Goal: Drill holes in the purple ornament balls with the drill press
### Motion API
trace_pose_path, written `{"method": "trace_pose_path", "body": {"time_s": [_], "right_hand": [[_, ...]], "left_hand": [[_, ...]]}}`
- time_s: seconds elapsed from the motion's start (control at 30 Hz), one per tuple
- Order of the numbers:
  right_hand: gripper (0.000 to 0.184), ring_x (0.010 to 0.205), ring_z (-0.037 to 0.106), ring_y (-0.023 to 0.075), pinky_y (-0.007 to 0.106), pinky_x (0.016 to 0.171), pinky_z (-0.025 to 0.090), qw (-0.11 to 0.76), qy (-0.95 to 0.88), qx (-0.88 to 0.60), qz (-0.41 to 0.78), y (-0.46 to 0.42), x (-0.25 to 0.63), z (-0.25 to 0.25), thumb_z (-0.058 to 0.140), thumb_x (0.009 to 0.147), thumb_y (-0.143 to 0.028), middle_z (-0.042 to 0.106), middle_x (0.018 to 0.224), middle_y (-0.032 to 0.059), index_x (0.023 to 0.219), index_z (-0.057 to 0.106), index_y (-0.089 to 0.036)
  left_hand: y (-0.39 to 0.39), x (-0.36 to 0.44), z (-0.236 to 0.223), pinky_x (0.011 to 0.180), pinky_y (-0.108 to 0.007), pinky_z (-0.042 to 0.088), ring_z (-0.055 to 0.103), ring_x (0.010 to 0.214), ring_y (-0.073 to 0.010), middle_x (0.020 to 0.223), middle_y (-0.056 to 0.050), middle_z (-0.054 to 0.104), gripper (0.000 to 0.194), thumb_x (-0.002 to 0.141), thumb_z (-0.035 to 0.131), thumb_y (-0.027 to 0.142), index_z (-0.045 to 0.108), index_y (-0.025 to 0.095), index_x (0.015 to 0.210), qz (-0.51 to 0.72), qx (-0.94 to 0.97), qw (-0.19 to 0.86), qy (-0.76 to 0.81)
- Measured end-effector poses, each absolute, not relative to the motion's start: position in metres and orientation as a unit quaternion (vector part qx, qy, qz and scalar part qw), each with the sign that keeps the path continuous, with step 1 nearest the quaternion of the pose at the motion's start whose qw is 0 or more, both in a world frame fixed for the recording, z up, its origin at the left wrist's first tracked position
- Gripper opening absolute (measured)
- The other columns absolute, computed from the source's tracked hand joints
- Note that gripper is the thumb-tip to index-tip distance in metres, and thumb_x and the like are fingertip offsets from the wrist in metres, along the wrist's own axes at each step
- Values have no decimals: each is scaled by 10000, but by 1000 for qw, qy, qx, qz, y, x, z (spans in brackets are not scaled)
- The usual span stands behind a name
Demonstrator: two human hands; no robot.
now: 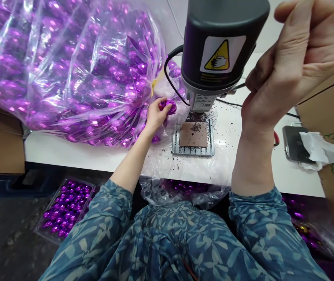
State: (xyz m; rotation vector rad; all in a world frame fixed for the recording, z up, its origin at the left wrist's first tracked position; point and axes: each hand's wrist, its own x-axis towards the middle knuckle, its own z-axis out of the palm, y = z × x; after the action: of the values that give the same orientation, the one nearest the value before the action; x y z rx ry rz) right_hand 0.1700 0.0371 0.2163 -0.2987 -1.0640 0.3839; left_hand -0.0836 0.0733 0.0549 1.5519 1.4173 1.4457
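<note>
My left hand (156, 114) pinches a shiny faceted purple ball (171, 106) beside the tied neck of a big clear plastic bag (96, 74) packed with similar balls. My right hand (295, 58) is raised on the right side of a dark bench drill press (225, 43), its fingers curled closed. A short dark lever (238, 86) runs from the drill into that hand; the rest is hidden by the fingers. Below the drill head, a brown square board (193, 134) with a small hole lies on the slotted metal base (176, 150). Dark shavings are scattered around it.
A phone (295, 142) and crumpled white tissue (325, 150) lie at the table's right, beside a cardboard box (331, 109). Clear plastic sheeting (196, 162) drapes over the table's front edge. A clear tray (64, 208) of purple balls sits lower left. A black cable (169, 78) curves by the drill.
</note>
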Motion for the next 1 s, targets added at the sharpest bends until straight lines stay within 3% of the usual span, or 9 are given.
{"method": "trace_pose_path", "body": {"time_s": [0.1,0.27,0.37,0.53,0.73,0.9,1.0], "right_hand": [[300,430,402,-45,177,449,244,841,-489,-145,182,36,168,219,721,798,-487,661,731,-61,787,724,-187],[358,413,365,-35,209,452,229,855,-465,-134,185,37,165,221,744,744,-494,630,703,-32,764,688,-142],[359,413,364,-41,206,434,201,851,-472,-141,180,37,165,221,722,763,-498,640,719,-44,787,671,-144],[402,399,319,-41,210,427,180,845,-477,-169,171,39,166,219,705,743,-565,585,656,-72,780,661,-167],[491,410,307,-39,212,441,236,849,-466,-186,167,37,164,220,689,691,-650,640,690,-67,803,674,-172],[433,422,322,-49,168,510,394,853,-459,-176,173,34,163,220,704,699,-604,617,685,-88,787,677,-181],[406,426,345,-51,157,500,369,854,-458,-165,183,34,163,220,720,703,-574,616,680,-85,782,687,-178]], "left_hand": [[35,-95,70,893,-436,679,780,954,-233,1056,-90,788,417,975,736,536,716,244,1272,536,542,395,513],[-7,-76,75,892,-419,698,784,1093,-246,1218,-120,779,421,1060,581,597,671,301,1345,506,578,436,470],[-12,-51,56,901,-418,693,787,1086,-232,1210,-102,783,377,1042,646,550,644,312,1334,496,602,422,462],[4,-22,23,980,-429,665,785,1101,-229,1245,-114,778,516,903,835,483,622,236,1304,523,559,405,500],[11,-13,17,1101,-489,617,752,1213,-249,1298,-132,763,478,911,820,403,620,223,1306,508,578,428,474],[11,-10,16,1071,-494,624,763,1151,-240,1240,-107,778,401,927,805,393,636,238,1256,492,613,404,467],[12,-10,14,1072,-482,620,760,1166,-247,1254,-118,777,400,921,809,386,643,223,1246,488,616,382,486]]}}
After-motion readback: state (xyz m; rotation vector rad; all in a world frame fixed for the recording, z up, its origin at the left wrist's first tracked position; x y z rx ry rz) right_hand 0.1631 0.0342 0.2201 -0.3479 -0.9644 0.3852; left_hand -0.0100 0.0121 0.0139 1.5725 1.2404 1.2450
